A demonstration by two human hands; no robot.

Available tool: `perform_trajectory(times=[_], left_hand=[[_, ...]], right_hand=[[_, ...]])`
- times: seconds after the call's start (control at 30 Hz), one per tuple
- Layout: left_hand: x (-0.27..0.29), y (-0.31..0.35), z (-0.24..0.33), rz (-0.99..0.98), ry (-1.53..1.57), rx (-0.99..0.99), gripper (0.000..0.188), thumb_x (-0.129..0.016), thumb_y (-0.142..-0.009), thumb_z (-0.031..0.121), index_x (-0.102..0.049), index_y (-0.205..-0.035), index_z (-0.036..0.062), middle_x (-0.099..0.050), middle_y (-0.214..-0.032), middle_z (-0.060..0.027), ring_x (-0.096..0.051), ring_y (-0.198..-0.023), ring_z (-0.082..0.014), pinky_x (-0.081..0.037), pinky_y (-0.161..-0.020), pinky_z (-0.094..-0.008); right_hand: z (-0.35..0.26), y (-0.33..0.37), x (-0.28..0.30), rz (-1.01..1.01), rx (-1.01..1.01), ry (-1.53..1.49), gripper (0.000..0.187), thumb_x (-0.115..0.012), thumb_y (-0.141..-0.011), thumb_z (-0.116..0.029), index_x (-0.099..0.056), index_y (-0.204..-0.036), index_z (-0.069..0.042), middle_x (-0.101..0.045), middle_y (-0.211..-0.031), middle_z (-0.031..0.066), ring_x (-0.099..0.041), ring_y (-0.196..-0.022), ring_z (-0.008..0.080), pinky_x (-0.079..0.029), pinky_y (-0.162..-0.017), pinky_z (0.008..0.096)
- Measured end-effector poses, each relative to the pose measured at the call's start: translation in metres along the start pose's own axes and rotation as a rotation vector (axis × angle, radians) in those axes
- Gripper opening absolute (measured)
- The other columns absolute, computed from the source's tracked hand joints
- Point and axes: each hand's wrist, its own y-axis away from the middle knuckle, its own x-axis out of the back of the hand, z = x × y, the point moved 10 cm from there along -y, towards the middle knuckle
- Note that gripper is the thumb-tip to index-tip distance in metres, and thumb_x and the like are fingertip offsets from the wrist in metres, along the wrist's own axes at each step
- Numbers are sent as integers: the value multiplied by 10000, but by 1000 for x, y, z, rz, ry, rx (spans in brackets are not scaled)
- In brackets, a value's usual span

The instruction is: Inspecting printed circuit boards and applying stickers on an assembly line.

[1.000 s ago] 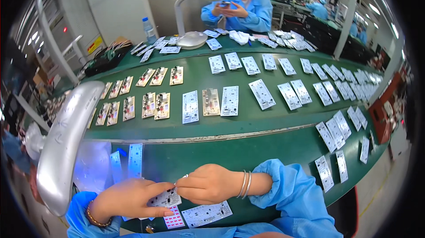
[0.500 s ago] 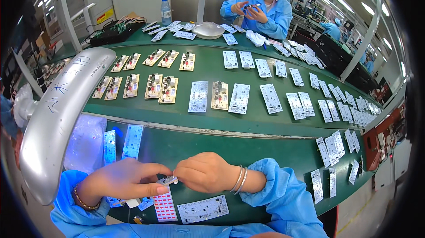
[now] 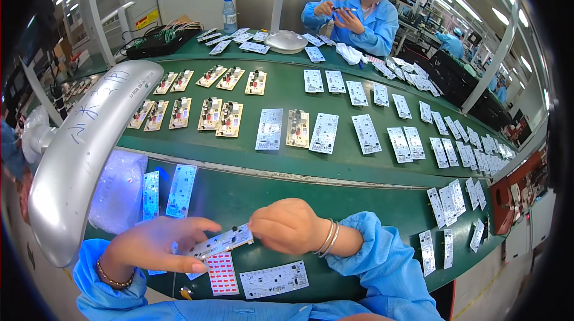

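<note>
Running lengthwise forward-right, circuit board [image 3: 227, 241] points toward right hand [image 3: 288, 228].

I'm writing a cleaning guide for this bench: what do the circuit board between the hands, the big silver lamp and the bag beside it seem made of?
Circuit board: probably rigid resin laminate with a pale coating, being flat, thin and dotted with small parts.
Lamp: smooth, softly shiny silver; painted plastic or metal, I can't tell.
Bag: likely thin plastic film, from its wrinkles and cloudy sheen.
</note>
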Motion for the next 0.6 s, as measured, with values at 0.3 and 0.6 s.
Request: perform_trajectory(times=[0.3,0.6], left_hand=[[32,37,5,554,-325,-224,672,-725,-584,316,-454,-1120,15,-535,-940,-146,-513,-845,-269,-413,-721,-331],[49,43,7,1010,-771,-379,653,-710,-485,169,-469,-1071,14,-519,-979,-136,-459,-828,-301,-360,-756,-390]], right_hand=[[11,-2,-16,-32,-50,5,162,-577,-680,-91,-541,-832,-49,-540,-810,75,-537,-570,191,-422,-475,275],[102,19,-90,-140,-970,-739,243,-500,-840,-271,-483,-736,-52,-453,-567,-23,-425,-504,42,-330,-435,199]])
